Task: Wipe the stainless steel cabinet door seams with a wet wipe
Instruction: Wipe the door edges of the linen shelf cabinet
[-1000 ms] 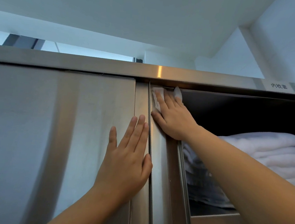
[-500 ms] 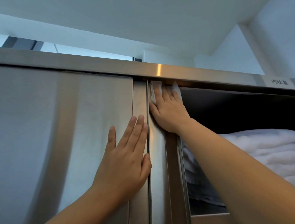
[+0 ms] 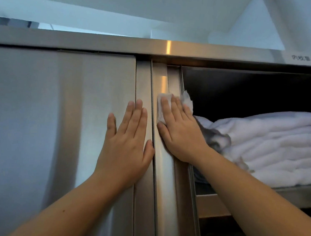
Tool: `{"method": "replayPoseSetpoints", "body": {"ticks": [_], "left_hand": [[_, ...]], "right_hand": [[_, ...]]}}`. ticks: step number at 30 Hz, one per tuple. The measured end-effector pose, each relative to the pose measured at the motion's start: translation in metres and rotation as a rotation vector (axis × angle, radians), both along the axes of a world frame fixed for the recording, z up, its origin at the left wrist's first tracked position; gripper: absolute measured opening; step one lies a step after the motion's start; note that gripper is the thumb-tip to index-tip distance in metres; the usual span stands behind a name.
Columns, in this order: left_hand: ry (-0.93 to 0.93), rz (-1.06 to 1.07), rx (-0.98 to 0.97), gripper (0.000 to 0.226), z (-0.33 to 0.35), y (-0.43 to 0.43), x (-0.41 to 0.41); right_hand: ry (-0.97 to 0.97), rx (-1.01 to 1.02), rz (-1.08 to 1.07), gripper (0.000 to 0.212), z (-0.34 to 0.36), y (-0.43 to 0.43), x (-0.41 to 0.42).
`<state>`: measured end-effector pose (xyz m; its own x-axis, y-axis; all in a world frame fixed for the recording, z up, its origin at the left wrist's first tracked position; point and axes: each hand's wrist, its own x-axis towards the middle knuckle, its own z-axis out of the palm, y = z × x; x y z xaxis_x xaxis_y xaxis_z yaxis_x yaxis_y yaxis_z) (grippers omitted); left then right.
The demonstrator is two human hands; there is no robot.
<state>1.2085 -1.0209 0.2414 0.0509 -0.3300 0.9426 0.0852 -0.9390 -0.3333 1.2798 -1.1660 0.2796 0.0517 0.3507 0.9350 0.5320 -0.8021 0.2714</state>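
The stainless steel cabinet door (image 3: 57, 119) fills the left half of the view. Its vertical seam (image 3: 152, 106) runs down the middle, beside the edge strip of a second, slid-back door (image 3: 164, 183). My left hand (image 3: 126, 141) lies flat on the left door with straight fingers, thumb at the seam. My right hand (image 3: 179, 131) presses a white wet wipe (image 3: 163, 107) flat against the edge strip just right of the seam. Part of the wipe sticks out beyond my fingertips.
The cabinet's right side stands open and dark, with a stack of folded white towels (image 3: 271, 145) on a steel shelf (image 3: 293, 195). A steel top rail (image 3: 101, 42) runs across above the doors, with a small label (image 3: 300, 58) at the right. White ceiling above.
My right hand has slid the wipe down the edge strip from the top corner under the rail to about mid-height. My left hand stays flat on the door.
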Motion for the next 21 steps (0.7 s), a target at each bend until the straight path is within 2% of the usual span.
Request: {"method": "replayPoseSetpoints", "body": {"ticks": [10, 17, 21], "left_hand": [[0.122, -0.024, -0.024, 0.065, -0.040, 0.008, -0.005], [0.098, -0.030, 0.001, 0.063, -0.044, 0.010, -0.003], [0.078, -0.040, 0.010, 0.062, -0.045, 0.011, -0.002]], "right_hand": [[0.067, 0.002, 0.033, 0.062, -0.096, 0.002, -0.006], [0.108, 0.042, 0.032, 0.061, -0.059, 0.006, -0.013], [0.090, 0.042, 0.031, 0.064, -0.082, 0.007, -0.014]]}}
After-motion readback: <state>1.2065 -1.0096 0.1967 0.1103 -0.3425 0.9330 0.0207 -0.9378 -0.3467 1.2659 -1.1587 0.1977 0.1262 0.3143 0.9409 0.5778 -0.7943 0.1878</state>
